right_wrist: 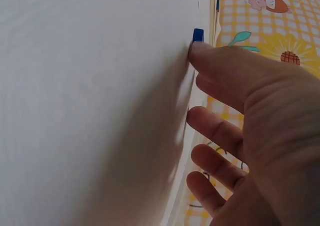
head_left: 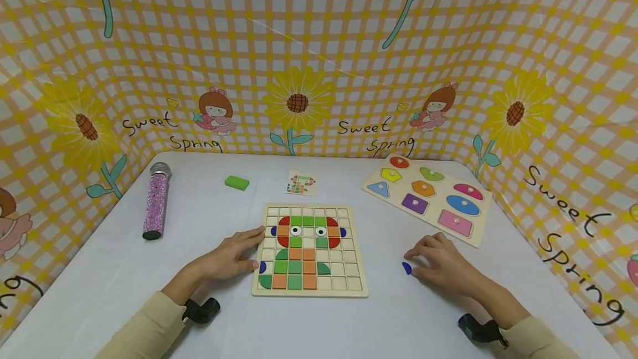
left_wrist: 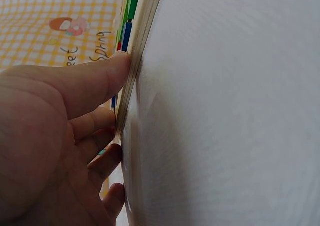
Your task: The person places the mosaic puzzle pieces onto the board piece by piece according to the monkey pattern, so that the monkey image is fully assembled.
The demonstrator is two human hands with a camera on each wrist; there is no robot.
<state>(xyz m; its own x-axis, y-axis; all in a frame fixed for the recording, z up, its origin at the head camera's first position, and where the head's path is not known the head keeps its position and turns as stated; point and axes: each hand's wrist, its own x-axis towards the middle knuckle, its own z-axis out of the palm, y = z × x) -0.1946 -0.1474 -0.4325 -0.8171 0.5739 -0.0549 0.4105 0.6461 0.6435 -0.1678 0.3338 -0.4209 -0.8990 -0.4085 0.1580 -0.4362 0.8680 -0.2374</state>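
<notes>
My left hand (head_left: 230, 255) rests against the left edge of a square wooden mosaic board (head_left: 351, 288), its thumb and fingertips touching the side. Coloured tiles fill part of the board's grid, with two eye tiles (head_left: 296, 231) near the top. In the left wrist view, the left thumb meets the board's edge (left_wrist: 134, 80). Right of the board, my right hand (head_left: 441, 265) is low over the table, fingers loosely bent and spread. A small blue half-round tile (head_left: 406, 268) lies at its thumb tip; in the right wrist view the tile (right_wrist: 198, 34) shows just past the thumb, apart from the fingertips.
A picture card (head_left: 301, 183) lies behind the board, with a green block (head_left: 236, 183) to its left. A glittery pink microphone (head_left: 157, 201) lies at the left. At the back right is a knobbed shape puzzle (head_left: 394, 201). Checked cloth (head_left: 319, 43) walls enclose the white table.
</notes>
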